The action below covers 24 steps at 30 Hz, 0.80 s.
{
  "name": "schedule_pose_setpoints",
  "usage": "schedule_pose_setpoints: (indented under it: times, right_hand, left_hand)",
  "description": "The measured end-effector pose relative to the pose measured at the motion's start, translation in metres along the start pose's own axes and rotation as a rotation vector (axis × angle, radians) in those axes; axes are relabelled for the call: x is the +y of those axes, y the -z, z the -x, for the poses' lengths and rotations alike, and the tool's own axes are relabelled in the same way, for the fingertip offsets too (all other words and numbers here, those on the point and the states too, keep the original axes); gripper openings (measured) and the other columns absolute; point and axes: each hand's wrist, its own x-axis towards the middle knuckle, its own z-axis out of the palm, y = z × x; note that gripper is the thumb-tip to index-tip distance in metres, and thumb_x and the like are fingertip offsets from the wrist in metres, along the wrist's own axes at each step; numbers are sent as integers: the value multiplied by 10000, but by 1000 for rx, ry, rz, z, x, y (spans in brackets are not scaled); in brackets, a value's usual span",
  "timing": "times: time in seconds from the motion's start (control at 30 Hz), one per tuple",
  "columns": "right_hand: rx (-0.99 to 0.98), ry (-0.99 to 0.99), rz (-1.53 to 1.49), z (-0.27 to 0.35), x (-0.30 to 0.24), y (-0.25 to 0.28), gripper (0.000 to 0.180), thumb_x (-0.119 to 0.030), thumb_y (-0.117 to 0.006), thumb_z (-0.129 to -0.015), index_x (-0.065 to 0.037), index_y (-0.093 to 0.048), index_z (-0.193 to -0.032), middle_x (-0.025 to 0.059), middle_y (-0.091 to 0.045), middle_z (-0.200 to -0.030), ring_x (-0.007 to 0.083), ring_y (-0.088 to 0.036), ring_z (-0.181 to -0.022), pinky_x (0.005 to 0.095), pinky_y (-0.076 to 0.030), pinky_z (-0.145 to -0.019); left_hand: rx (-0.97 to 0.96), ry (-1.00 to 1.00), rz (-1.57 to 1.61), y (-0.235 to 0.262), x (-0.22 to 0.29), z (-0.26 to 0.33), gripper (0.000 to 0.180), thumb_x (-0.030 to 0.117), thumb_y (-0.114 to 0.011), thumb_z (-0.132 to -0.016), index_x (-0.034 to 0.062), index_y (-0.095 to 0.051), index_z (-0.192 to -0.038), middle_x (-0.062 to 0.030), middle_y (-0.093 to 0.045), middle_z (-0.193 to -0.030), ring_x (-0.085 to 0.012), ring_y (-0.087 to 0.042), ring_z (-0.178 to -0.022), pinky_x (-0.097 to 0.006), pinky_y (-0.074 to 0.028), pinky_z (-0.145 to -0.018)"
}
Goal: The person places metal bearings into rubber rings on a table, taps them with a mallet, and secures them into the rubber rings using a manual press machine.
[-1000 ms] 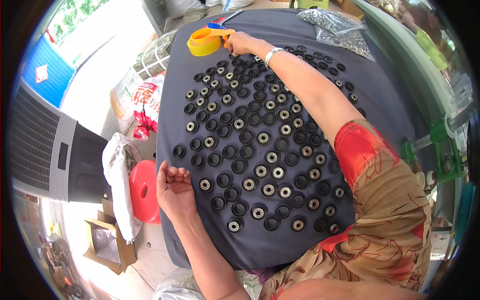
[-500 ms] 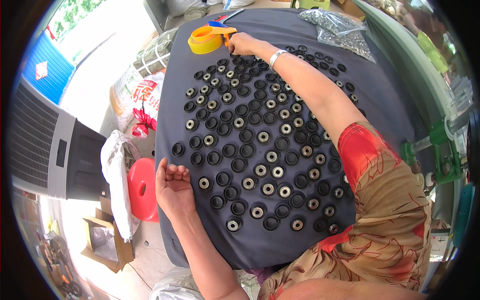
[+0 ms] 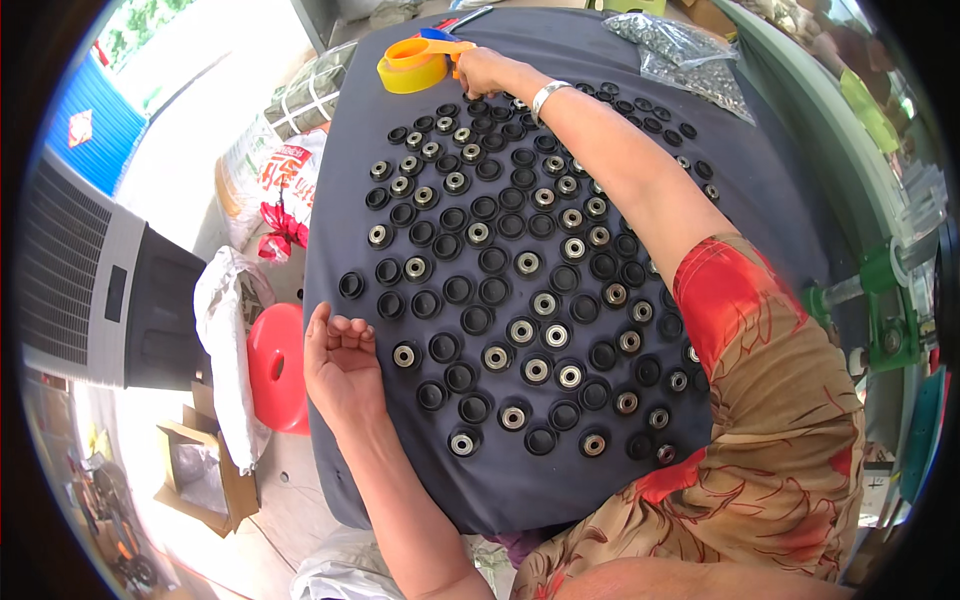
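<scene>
At the left edge of a dark-covered table point(image 3: 335, 225), the left hand point(image 3: 345, 375) lies palm up, fingers half curled and empty, near a yellow tape roll point(image 3: 412, 77). Black cups point(image 3: 477, 320), many topped by metal bearings point(image 3: 536, 370), spread below the right hand point(image 3: 487, 73), its fingers bent down, grip indiscernible, left of a plastic bag point(image 3: 690, 75).

Open lanes: left strip of the dark tablecloth point(image 3: 340, 220), between the tape dispenser point(image 3: 413, 76) and left hand point(image 3: 343, 365), plus bare cloth on the right beyond the bag of metal parts point(image 3: 700, 82) and along the front margin. Middle is dense with black rings point(image 3: 493, 291), narrow gaps only. Right forearm point(image 3: 640, 165) blocks overhead access across the right half; dispenser crowds the right hand point(image 3: 490, 74).
</scene>
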Motion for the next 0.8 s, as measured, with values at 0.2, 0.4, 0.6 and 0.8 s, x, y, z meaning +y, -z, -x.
schedule_pose_setpoints:
  times: [0.2, 0.4, 0.6, 0.8]
  right_hand:
    - [-16, -64, 74, -4, -8, -3, 214, -52, -741, -724, -26, -669, -924, 66, -674, -706, 174, -671, -553, 282, -552, -519]
    - [105, -198, -47, 4, -21, -4, 164, -67, -749, -740, 18, -677, -860, 82, -673, -665, 171, -663, -561, 300, -558, -533]
    - [102, -241, -133, 15, -12, 1, 269, -138, -769, -740, -11, -664, -953, 83, -672, -672, 159, -657, -549, 281, -551, -510]
    - [274, -242, 87, 19, -15, 12, 324, -238, -774, -742, -100, -675, -1018, 71, -702, -807, 209, -685, -712, 340, -562, -672]
  left_hand:
    - [8, -4, -5, 1, -1, 0, 225, 161, -454, -979, 7, -562, -1102, -63, -596, -788, -202, -590, -752, -324, -464, -713]
    - [-13, 3, -13, 4, 1, -1, 222, 155, -502, -965, 6, -569, -1116, -57, -596, -804, -195, -592, -769, -322, -469, -732]
    - [9, 0, -5, -1, -1, -2, 211, 123, -478, -968, -7, -551, -1117, -69, -602, -793, -208, -605, -753, -322, -479, -709]
    - [-2, 6, 8, 4, -1, -3, 220, 119, -474, -967, -13, -550, -1125, -72, -603, -801, -214, -611, -748, -323, -487, -710]
